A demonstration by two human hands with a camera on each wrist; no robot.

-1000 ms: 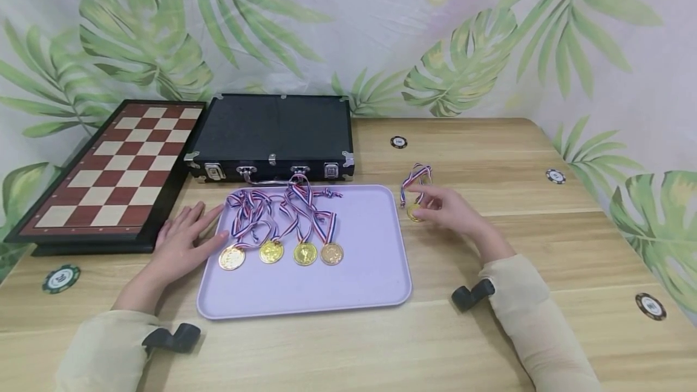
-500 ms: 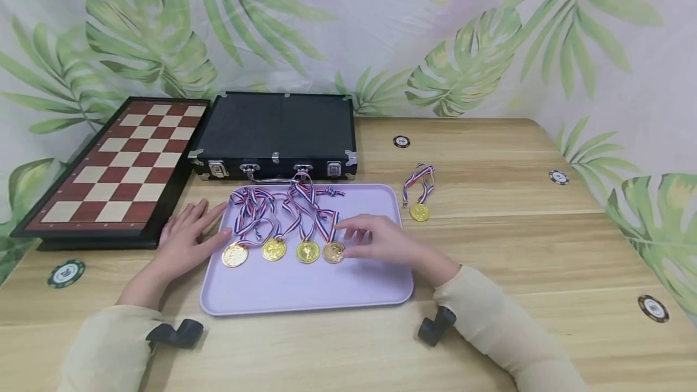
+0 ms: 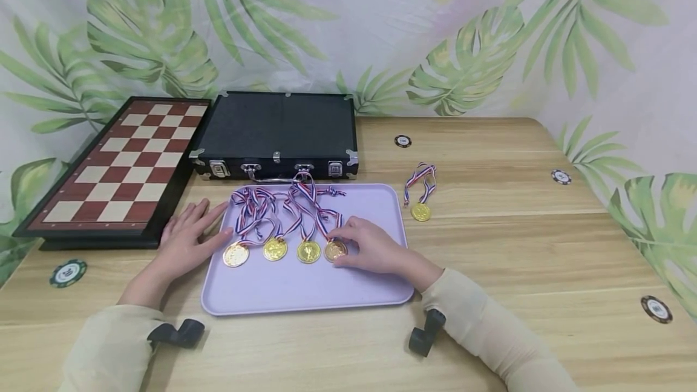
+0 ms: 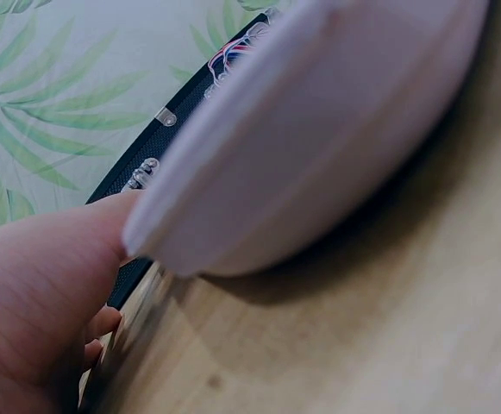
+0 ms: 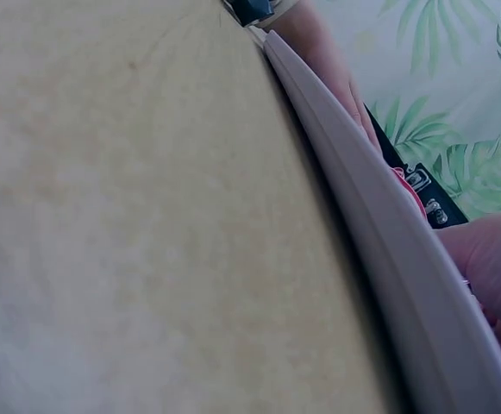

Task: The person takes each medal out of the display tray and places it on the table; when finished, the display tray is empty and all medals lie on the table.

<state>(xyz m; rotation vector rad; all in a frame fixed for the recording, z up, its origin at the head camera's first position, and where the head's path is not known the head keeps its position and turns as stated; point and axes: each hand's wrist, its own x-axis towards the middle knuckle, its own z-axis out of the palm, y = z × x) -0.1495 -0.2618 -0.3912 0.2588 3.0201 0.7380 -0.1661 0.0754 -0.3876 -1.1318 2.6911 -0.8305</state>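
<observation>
My right hand [image 3: 376, 248] reaches over the lilac tray [image 3: 272, 292], thumb and fingers pinching the edge of the bronze-coloured medal [image 3: 334, 251], the rightmost in a row. To its left lie a yellow-gold medal [image 3: 308, 251], another yellow-gold medal [image 3: 274, 249] and a paler gold medal [image 3: 236, 254]. Their striped ribbons [image 3: 253, 207] bunch toward the tray's back edge. At the tray's left side rests my left hand [image 3: 190, 244], fingers outstretched on the table and thumb over the rim. In the left wrist view that thumb touches the tray wall [image 4: 302, 172].
A further gold medal [image 3: 421, 212] with its ribbon lies on the table right of the tray. Behind the tray stands a black case [image 3: 278, 129]; a chessboard [image 3: 125, 168] lies at the left. Poker chips, such as the green chip [image 3: 68, 273], are scattered around the table.
My right hand has left the gold medal on the table at right and moved left over the tray to the bronze-coloured medal. The left hand stays in place.
</observation>
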